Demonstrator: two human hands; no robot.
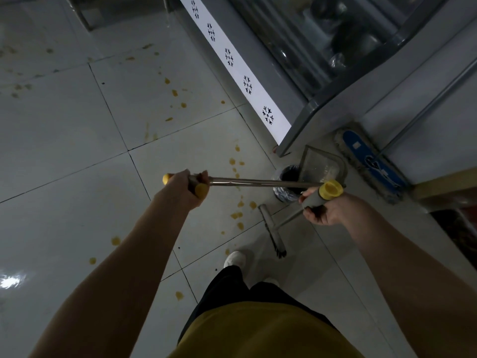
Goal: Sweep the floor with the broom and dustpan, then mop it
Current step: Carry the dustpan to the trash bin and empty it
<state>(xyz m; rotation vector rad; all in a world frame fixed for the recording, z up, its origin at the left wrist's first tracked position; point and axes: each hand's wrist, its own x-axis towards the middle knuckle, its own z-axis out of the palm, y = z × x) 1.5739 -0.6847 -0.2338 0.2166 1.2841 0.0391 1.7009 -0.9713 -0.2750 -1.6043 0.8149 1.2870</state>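
Note:
My left hand (187, 188) grips the yellow-ended handle of the dustpan, whose metal pole (258, 181) runs right to the grey pan (322, 165) tipped over a small black-lined bin (287, 183). My right hand (324, 211) holds the grey, yellow-capped handle of the broom (273, 232), whose brush head rests on the tiles near my white shoe (235, 259). A blue flat mop (371, 162) lies against the wall at the right. Yellow-brown stains (238, 215) dot the white tiled floor (77, 151).
A glass-fronted metal cabinet (322, 73) with a white patterned strip (247, 83) stands at the upper right. A wooden edge (444, 184) and a dark mat (456, 228) are at the far right. Open tiled floor stretches to the left.

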